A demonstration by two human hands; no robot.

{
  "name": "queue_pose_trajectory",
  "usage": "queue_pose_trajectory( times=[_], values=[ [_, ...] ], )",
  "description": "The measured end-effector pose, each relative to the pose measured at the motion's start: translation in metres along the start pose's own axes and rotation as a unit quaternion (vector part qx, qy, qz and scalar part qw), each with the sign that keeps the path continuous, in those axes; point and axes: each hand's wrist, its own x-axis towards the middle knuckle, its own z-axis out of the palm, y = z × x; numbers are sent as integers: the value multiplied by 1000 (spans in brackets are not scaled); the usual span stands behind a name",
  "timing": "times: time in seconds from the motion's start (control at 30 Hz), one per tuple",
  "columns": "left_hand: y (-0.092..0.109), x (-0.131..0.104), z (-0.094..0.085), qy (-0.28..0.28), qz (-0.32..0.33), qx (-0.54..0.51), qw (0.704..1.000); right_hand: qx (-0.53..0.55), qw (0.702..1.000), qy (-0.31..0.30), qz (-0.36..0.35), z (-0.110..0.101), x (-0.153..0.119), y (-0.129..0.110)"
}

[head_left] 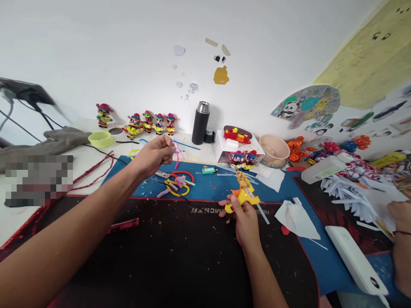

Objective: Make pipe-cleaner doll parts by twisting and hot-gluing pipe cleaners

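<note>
The handle of the yellow glue gun (pixel 245 194) is partly hidden by the right hand (pixel 245 216), anything between the left hand's (pixel 159 152) pinched fingertips is too small to tell, pixelation blurs a dark object (pixel 38 182), and the right edge cuts off a co-worker's forearm (pixel 403 256).

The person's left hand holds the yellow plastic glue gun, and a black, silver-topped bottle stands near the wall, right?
Not quite: the head view shows the right hand holding the yellow glue gun; the black bottle does stand near the wall.
</note>
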Motion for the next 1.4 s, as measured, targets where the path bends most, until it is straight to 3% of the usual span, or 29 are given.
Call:
queue_pose_trajectory(
  times=[0.13,0.27,0.43,0.5,0.53,0.6,0.67,0.7,0.77,0.87,1.0,1.23,1.33,1.4],
  values=[
    [14,-12,2,-33,6,-6,999,4,1000,-1,7,0,1,-1],
    [30,-24,1,8,-6,31,999,-1,1000,3,8,0,1,-1],
    [43,-32,-6,79,132,118,981,-11,1000,0,10,1,0,-2],
    [37,-28,-16,91,154,266,947,-13,1000,-1,7,1,0,-2],
    [32,-25,-22,54,144,363,919,-14,1000,-1,6,1,0,-1],
    [18,-19,-39,40,134,437,889,-16,1000,1,4,1,0,-1],
    [4,-17,-56,10,116,594,796,-16,1000,3,4,0,0,-1],
    [-1,-18,-64,2,112,635,764,-17,1000,1,5,0,0,-1],
    [-8,-25,-75,-24,128,658,742,-22,1000,-4,8,1,0,-2],
    [-12,-40,-78,-85,71,639,761,-37,999,-6,15,1,0,-2],
    [-16,-57,-63,-179,35,623,760,-48,999,-12,11,1,-1,-3],
    [-34,-62,-49,-185,0,625,758,-76,997,-34,8,2,-2,-3],
    [-36,-63,-50,-203,16,601,773,-98,993,-72,8,7,-2,-5],
    [-30,-63,-53,-184,23,574,797,-101,991,-89,12,11,-1,-6]
  ],
)
